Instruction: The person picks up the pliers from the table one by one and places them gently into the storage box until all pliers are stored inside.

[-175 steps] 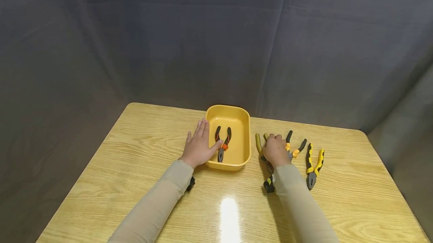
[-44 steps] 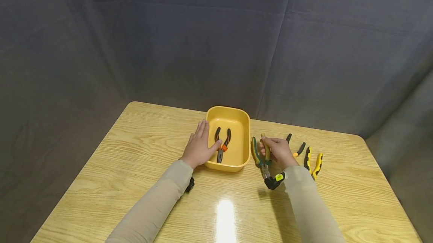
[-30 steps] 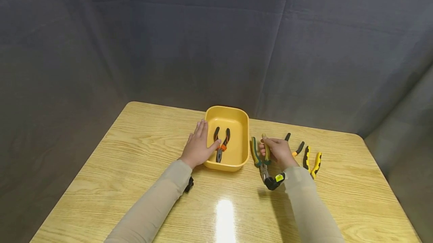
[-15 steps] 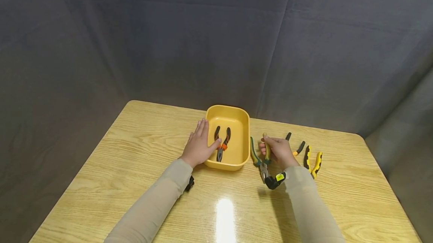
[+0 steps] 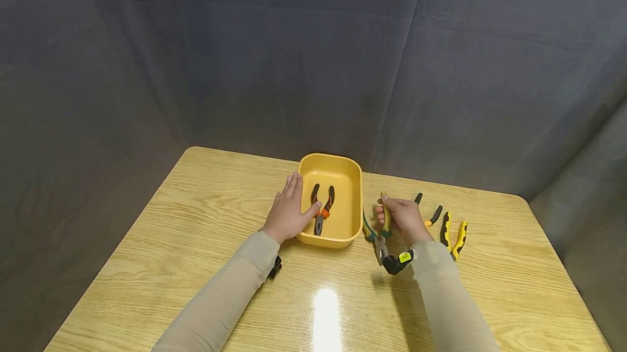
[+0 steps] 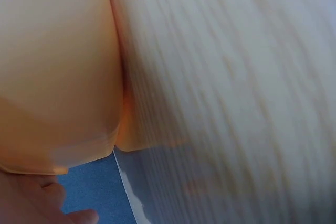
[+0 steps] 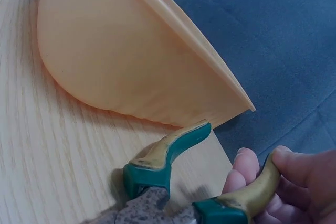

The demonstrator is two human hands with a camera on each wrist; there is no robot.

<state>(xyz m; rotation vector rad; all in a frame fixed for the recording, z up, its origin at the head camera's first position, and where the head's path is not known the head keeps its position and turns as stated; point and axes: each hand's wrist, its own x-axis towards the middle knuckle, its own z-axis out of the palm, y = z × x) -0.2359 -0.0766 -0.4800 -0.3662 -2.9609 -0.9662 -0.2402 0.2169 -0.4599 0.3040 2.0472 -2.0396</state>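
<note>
The head camera looks forward and down from above the near edge of the table point(image 5: 206, 265), taking in the whole top and the dark cloth behind. The left wrist camera sits very close to the tray point(image 6: 52, 66), blurred, against its outer wall. The right wrist camera looks low across the tabletop at the same tray point(image 7: 131, 66), which all three views share.

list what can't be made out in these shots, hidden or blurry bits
- Head view: the orange-handled pliers lie mostly behind the right hand; only handle tips show.
- Right wrist view: the green pliers are cut off at the bottom edge, so their nose is unseen.
- Left wrist view: blurred; only the tray wall, table grain and a sliver of the left hand show.
- Head view: the black thing under the left sleeve is too hidden to name.
</note>
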